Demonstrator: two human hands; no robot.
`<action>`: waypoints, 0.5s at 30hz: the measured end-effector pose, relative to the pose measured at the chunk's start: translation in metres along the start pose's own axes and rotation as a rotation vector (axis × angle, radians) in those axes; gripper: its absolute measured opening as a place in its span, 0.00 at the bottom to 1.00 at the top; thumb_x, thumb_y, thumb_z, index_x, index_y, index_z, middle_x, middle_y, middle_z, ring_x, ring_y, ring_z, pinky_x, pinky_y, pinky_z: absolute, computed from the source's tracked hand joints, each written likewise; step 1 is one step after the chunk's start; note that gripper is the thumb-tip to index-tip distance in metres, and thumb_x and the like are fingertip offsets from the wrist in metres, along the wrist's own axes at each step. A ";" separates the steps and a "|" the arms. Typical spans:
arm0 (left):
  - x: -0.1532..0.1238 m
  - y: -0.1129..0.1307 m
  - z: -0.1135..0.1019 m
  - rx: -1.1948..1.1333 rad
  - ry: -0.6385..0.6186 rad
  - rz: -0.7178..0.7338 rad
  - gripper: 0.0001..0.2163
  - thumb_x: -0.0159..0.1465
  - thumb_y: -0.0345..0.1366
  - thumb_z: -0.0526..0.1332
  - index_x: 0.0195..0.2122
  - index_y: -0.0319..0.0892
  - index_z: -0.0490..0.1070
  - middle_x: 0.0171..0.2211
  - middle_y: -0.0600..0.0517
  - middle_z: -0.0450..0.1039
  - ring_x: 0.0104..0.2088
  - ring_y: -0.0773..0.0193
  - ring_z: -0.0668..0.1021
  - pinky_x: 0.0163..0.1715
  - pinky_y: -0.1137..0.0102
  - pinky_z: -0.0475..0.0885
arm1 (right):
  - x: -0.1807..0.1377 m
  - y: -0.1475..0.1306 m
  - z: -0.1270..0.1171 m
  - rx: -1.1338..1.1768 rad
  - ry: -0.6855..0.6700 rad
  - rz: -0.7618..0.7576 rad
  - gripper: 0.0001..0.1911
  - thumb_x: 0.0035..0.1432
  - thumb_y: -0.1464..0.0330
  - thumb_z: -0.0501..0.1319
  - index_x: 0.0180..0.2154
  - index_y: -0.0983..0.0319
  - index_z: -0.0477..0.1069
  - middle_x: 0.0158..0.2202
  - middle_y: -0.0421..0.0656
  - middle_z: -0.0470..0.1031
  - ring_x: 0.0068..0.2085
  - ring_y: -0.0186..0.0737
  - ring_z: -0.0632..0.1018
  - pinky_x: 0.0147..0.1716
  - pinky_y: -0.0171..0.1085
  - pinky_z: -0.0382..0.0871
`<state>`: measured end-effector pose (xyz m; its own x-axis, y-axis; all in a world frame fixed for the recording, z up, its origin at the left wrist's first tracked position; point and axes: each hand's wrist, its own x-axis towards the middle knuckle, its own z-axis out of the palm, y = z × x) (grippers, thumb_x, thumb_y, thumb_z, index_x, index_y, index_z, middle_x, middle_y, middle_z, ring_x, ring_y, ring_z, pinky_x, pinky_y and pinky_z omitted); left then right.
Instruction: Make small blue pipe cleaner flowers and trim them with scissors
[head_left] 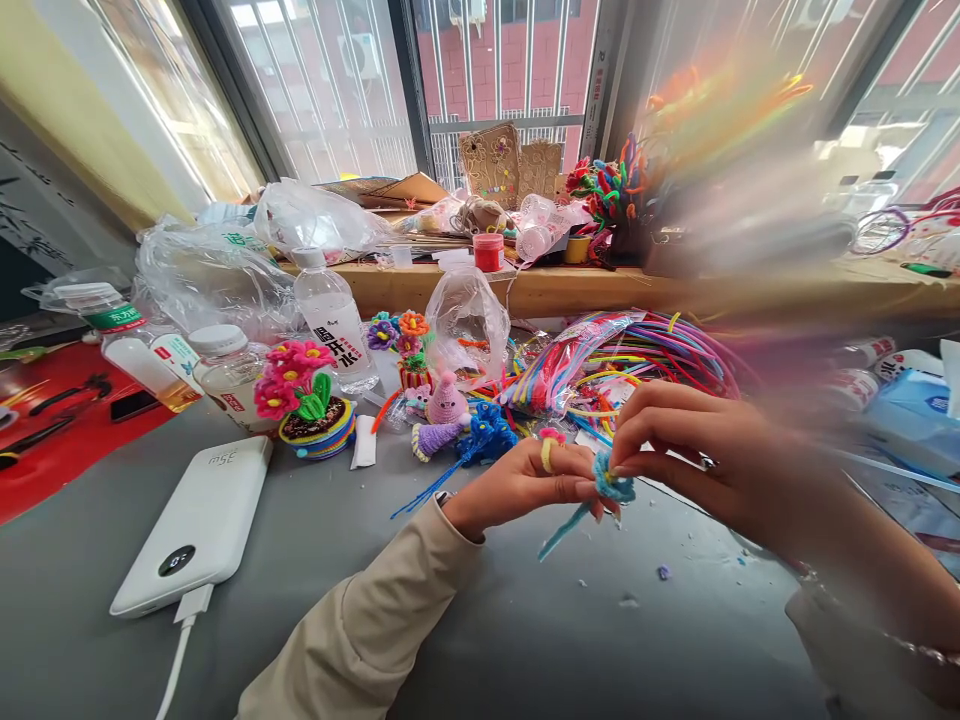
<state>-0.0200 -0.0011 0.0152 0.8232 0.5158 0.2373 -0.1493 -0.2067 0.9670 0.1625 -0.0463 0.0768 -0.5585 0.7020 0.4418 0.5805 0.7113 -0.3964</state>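
Observation:
My left hand (pixel 525 485) and my right hand (pixel 694 450) meet above the grey table (pixel 480 600). Both pinch a light-blue pipe cleaner (pixel 600 495) that is coiled at the top, with its loose end hanging down to the left. A yellow and pink ring sits on a left finger. My right fingers press on the coil from above. A beige sleeve covers my left forearm.
A bundle of coloured pipe cleaners (pixel 622 360) lies just behind my hands. Pipe-cleaner flowers in a pot (pixel 307 400), small figures (pixel 450 415), water bottles (pixel 334 320), plastic bags and a white power bank (pixel 199 520) fill the left. A wooden sill (pixel 570 285) holds more craft pieces.

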 end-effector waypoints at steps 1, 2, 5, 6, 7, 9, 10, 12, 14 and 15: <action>0.000 0.000 0.000 -0.003 -0.004 0.005 0.12 0.57 0.41 0.56 0.26 0.37 0.73 0.29 0.48 0.72 0.33 0.64 0.73 0.35 0.71 0.67 | 0.000 0.000 0.000 -0.011 -0.008 -0.009 0.08 0.57 0.69 0.53 0.28 0.61 0.68 0.30 0.43 0.68 0.32 0.36 0.70 0.30 0.34 0.64; 0.000 0.000 0.000 -0.004 -0.007 0.009 0.12 0.57 0.40 0.56 0.26 0.37 0.73 0.29 0.48 0.72 0.33 0.65 0.73 0.35 0.71 0.67 | -0.001 0.000 -0.001 -0.019 -0.017 -0.021 0.08 0.58 0.69 0.53 0.28 0.61 0.68 0.29 0.43 0.68 0.31 0.36 0.70 0.29 0.34 0.64; 0.000 0.000 0.000 0.003 -0.005 0.007 0.12 0.57 0.41 0.57 0.26 0.38 0.74 0.28 0.49 0.72 0.33 0.65 0.72 0.35 0.72 0.67 | -0.001 -0.001 -0.002 -0.038 -0.023 -0.048 0.09 0.58 0.70 0.52 0.28 0.61 0.68 0.29 0.43 0.68 0.31 0.35 0.70 0.29 0.33 0.64; 0.000 0.000 0.000 0.008 -0.003 0.003 0.12 0.56 0.42 0.57 0.26 0.38 0.74 0.28 0.49 0.72 0.33 0.65 0.72 0.34 0.71 0.67 | -0.001 -0.001 -0.002 -0.042 -0.022 -0.053 0.09 0.58 0.70 0.52 0.28 0.61 0.69 0.29 0.42 0.68 0.31 0.35 0.70 0.29 0.33 0.64; 0.000 -0.001 0.000 0.009 0.002 0.001 0.13 0.56 0.42 0.57 0.26 0.38 0.74 0.28 0.49 0.72 0.33 0.64 0.72 0.34 0.71 0.67 | -0.001 -0.002 -0.002 -0.046 -0.018 -0.056 0.09 0.58 0.70 0.52 0.28 0.60 0.69 0.29 0.42 0.69 0.31 0.35 0.71 0.29 0.33 0.65; 0.000 -0.002 0.001 -0.004 0.008 0.001 0.13 0.56 0.43 0.57 0.26 0.39 0.74 0.28 0.49 0.72 0.33 0.64 0.72 0.34 0.71 0.68 | -0.002 -0.002 -0.002 -0.052 -0.008 -0.063 0.09 0.57 0.70 0.52 0.28 0.60 0.69 0.29 0.42 0.69 0.31 0.35 0.71 0.28 0.33 0.65; 0.000 -0.002 0.001 -0.017 0.011 0.001 0.13 0.55 0.44 0.57 0.25 0.39 0.74 0.28 0.48 0.72 0.33 0.64 0.72 0.34 0.70 0.68 | -0.002 -0.002 -0.001 -0.055 -0.004 -0.067 0.09 0.57 0.70 0.52 0.28 0.60 0.70 0.29 0.43 0.69 0.30 0.35 0.71 0.28 0.33 0.65; 0.000 -0.002 0.001 -0.042 0.017 0.002 0.13 0.55 0.44 0.58 0.25 0.39 0.74 0.28 0.48 0.72 0.33 0.64 0.72 0.34 0.70 0.68 | -0.001 -0.002 -0.001 -0.068 0.005 -0.073 0.10 0.58 0.69 0.52 0.28 0.60 0.70 0.29 0.43 0.69 0.30 0.35 0.71 0.28 0.33 0.65; 0.000 -0.002 0.001 -0.054 0.019 0.001 0.12 0.55 0.42 0.58 0.25 0.39 0.74 0.28 0.49 0.71 0.33 0.64 0.72 0.34 0.71 0.67 | -0.001 -0.002 -0.001 -0.081 0.004 -0.084 0.10 0.58 0.69 0.52 0.28 0.60 0.70 0.29 0.43 0.69 0.30 0.35 0.70 0.27 0.33 0.65; 0.000 -0.002 0.001 -0.060 0.017 0.003 0.11 0.55 0.41 0.58 0.25 0.39 0.74 0.28 0.49 0.71 0.33 0.64 0.72 0.34 0.71 0.67 | -0.001 -0.002 -0.001 -0.088 0.004 -0.089 0.10 0.58 0.69 0.52 0.28 0.60 0.70 0.29 0.43 0.69 0.30 0.35 0.70 0.27 0.33 0.65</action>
<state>-0.0195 -0.0013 0.0127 0.8131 0.5297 0.2416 -0.1853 -0.1580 0.9699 0.1622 -0.0482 0.0777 -0.6080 0.6360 0.4752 0.5786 0.7648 -0.2833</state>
